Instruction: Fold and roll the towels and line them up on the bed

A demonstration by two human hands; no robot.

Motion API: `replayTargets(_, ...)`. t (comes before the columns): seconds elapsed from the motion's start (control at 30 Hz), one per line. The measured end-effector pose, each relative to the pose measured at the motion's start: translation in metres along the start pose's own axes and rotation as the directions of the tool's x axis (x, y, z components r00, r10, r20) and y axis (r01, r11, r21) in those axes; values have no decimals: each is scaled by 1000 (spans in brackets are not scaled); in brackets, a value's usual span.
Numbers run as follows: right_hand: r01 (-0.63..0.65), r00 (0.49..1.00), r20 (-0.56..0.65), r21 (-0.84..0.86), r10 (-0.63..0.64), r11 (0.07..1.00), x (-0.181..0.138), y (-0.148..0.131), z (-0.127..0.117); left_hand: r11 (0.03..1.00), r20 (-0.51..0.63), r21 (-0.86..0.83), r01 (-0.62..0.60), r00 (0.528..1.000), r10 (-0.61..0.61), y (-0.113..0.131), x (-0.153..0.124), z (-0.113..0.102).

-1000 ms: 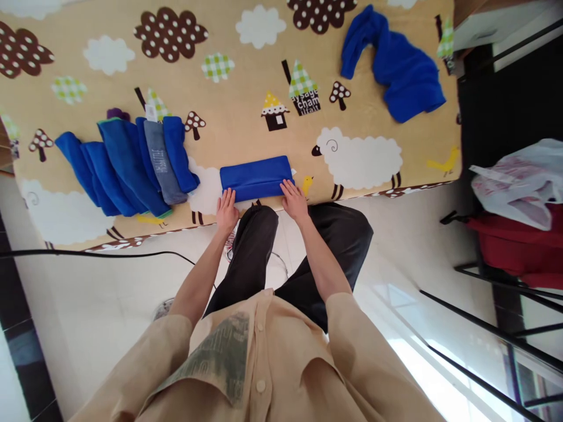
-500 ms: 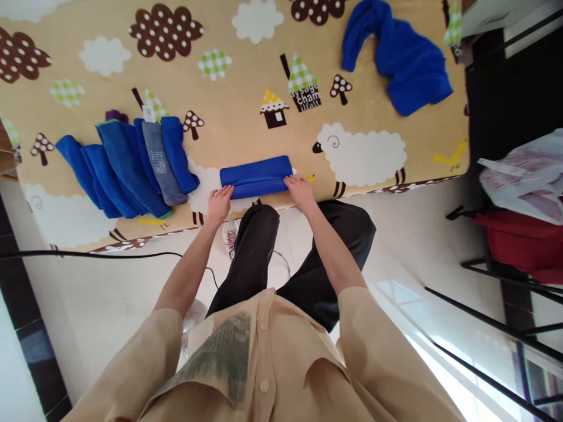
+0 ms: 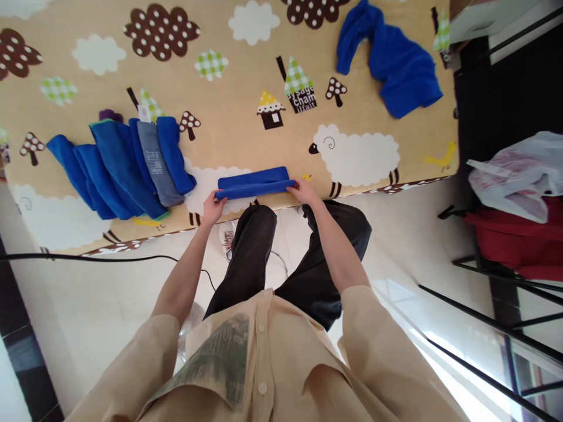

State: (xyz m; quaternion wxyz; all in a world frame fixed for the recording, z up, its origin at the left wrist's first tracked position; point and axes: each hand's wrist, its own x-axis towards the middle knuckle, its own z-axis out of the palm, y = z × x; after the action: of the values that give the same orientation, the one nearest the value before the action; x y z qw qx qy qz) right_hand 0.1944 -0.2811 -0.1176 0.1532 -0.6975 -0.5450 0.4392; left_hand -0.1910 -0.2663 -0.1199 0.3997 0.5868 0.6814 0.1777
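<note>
A folded blue towel (image 3: 254,181) lies near the front edge of a bed covered with a tan cartoon-print blanket (image 3: 237,99). My left hand (image 3: 213,206) pinches the towel's left end and my right hand (image 3: 302,190) pinches its right end. The near long edge is raised and turned over the rest, so the towel looks narrow. Both hands are closed on the cloth.
A row of folded blue and grey towels (image 3: 118,164) lies at the left of the bed. A crumpled blue towel (image 3: 391,58) sits at the far right. A black cable (image 3: 97,258) crosses the white floor; a white plastic bag (image 3: 519,173) rests on something red at right.
Both hands went from lying flat on the towel's near edge to gripping its ends. The near edge has been lifted and folded away from me, making the towel narrower.
</note>
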Motion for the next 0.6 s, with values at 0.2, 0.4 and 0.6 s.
replayTargets(0.2,-41,993,-110,-67,33,997,12,1,8,992,-90,123,37,996,-26,4,22,3)
replayTargets(0.4,-122,986,-137,-226,92,966,16,-12,12,970,-64,206,129,991,-118,9,33,0)
replayTargets(0.6,-156,983,-135,-260,124,953,22,-16,15,956,-73,228,183,983,-171,9,31,0)
